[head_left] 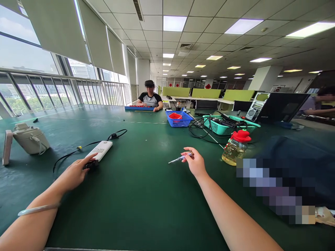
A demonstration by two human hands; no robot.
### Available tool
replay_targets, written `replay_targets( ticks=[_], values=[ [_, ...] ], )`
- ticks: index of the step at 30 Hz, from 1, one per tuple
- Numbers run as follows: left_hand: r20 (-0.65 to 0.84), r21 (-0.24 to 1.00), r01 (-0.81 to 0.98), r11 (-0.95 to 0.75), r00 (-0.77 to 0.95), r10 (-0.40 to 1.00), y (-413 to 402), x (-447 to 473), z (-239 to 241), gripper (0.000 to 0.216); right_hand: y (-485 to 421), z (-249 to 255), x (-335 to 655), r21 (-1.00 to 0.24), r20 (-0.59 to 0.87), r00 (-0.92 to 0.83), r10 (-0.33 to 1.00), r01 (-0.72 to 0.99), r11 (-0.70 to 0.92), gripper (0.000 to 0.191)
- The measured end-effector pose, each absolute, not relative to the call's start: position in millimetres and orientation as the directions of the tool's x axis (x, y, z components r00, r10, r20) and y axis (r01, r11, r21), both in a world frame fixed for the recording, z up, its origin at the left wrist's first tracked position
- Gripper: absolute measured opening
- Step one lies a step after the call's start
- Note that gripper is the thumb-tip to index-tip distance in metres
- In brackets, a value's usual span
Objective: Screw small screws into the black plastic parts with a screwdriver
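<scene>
On the green table, my left hand (74,173) is at the near end of a white power strip (104,150). Its index finger reaches over the strip, and thumb and finger close around a black plug (92,164) there. Part of the plug and the near end of the strip are hidden by the fingers. A slim screwdriver (178,159) with a clear handle is pinched in my right hand (194,162), its metal tip pointing left. The tip is apart from the strip, held above the middle of the table.
A black cable (68,154) runs behind the strip. Left stands a beige bag (30,138); right, a red-lidded bottle (235,148) and dark cloth (295,164). Farther off are a blue basket (179,122), a cable-filled green basket (220,129) and a seated person (150,99).
</scene>
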State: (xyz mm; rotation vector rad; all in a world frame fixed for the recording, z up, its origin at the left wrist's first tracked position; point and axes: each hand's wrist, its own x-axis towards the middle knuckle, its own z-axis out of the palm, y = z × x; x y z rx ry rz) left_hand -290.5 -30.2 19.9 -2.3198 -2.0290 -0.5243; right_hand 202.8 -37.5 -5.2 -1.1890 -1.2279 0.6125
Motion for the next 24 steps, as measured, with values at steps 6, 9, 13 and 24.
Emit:
replay_targets(
  ticks=[6, 9, 13, 24],
  values=[
    [0.219, 0.178, 0.970, -0.165, 0.124, 0.968, -30, -289, 20, 0.065, -39, -2, 201, -0.926, 0.368, 0.305, 0.879, 0.206, 0.316, 0.030],
    [0.210, 0.190, 0.969, -0.159, 0.118, 0.970, -29, -291, 19, 0.066, -40, -1, 201, -0.925, 0.370, 0.307, 0.877, 0.211, 0.316, 0.030],
    [0.198, 0.202, 0.968, -0.146, 0.105, 0.974, -29, -295, 17, 0.069, -40, 1, 201, -0.925, 0.371, 0.313, 0.875, 0.212, 0.316, 0.029],
    [0.252, 0.103, 0.992, -0.074, 0.046, 0.967, -33, -280, 25, 0.051, -45, 6, 200, -0.874, 0.483, 0.365, 0.796, 0.261, 0.410, 0.040]
  ],
)
